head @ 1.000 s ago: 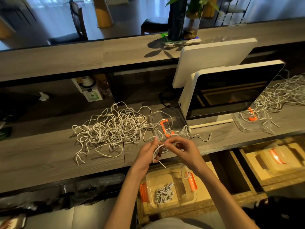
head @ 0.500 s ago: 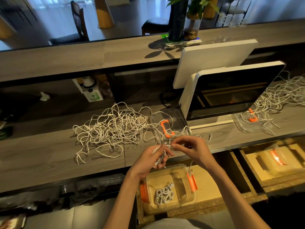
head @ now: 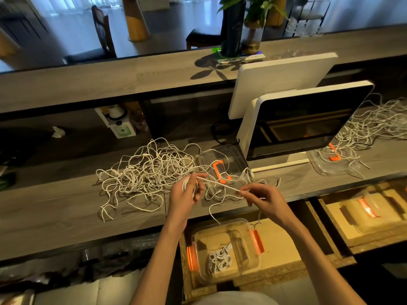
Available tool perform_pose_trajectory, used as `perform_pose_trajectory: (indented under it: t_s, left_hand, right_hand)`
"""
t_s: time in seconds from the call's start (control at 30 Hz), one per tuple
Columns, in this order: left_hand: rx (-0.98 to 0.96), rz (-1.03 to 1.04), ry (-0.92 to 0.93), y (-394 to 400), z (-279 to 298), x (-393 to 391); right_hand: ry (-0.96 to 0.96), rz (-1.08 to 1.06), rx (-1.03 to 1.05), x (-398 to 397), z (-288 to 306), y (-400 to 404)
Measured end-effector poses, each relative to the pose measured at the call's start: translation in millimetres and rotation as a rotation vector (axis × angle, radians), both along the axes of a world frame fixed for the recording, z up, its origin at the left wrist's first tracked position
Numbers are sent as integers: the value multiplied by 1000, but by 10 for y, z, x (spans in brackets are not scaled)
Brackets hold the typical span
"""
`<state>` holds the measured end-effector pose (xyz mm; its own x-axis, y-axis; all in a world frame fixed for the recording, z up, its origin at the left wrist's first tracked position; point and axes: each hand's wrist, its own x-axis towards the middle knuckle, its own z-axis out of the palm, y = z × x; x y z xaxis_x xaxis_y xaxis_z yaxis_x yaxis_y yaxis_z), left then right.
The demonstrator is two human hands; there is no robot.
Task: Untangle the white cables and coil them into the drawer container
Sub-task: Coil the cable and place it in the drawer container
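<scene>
A big tangle of white cables (head: 145,170) lies on the grey counter. My left hand (head: 184,194) holds a small coil of white cable wound around its fingers. A taut stretch of that white cable (head: 218,183) runs from it to my right hand (head: 262,198), which pinches it. Below my hands, in an open drawer (head: 284,245), stands a clear container (head: 253,260) with orange clips; a few coiled cables (head: 219,259) lie inside it.
A clear lid (head: 222,159) with an orange clip lies behind my hands. A white screen terminal (head: 306,119) stands to the right, with a second cable tangle (head: 372,128) and lid beyond it. Another drawer with a container (head: 370,212) is open at far right.
My hands have moved apart: the right hand has drawn the cable out to the right, stretching it taut from the coil on my left hand.
</scene>
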<state>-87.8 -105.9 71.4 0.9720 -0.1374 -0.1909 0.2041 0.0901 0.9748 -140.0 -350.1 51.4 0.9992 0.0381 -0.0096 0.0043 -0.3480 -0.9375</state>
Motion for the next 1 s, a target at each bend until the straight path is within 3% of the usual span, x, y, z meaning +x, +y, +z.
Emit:
perform_pose_trajectory:
  t_s: [0.1, 0.2, 0.33, 0.57, 0.67, 0.8, 1.0]
  left_hand:
    - [-41, 67, 38, 34, -22, -17]
    - [-229, 216, 145, 139, -64, 50]
    - [-263, 255, 157, 191, -67, 135]
    - [-757, 380, 303, 138, -27, 245]
    - [-821, 421, 334, 118, -49, 278]
    - [-591, 429, 282, 126, -105, 312]
    - [316, 166, -14, 49, -183, 302]
  right_hand:
    - [19, 18, 0, -70, -71, -63]
    - [15, -10, -20, -88, -97, -149]
    - [4, 1, 7, -96, -55, -179]
    - [58, 8, -28, -126, -151, 5]
    - [102, 75, -49, -167, -188, 61]
    - [131, 260, -99, -178, -138, 155]
    - [178, 359, 3, -131, 16, 292]
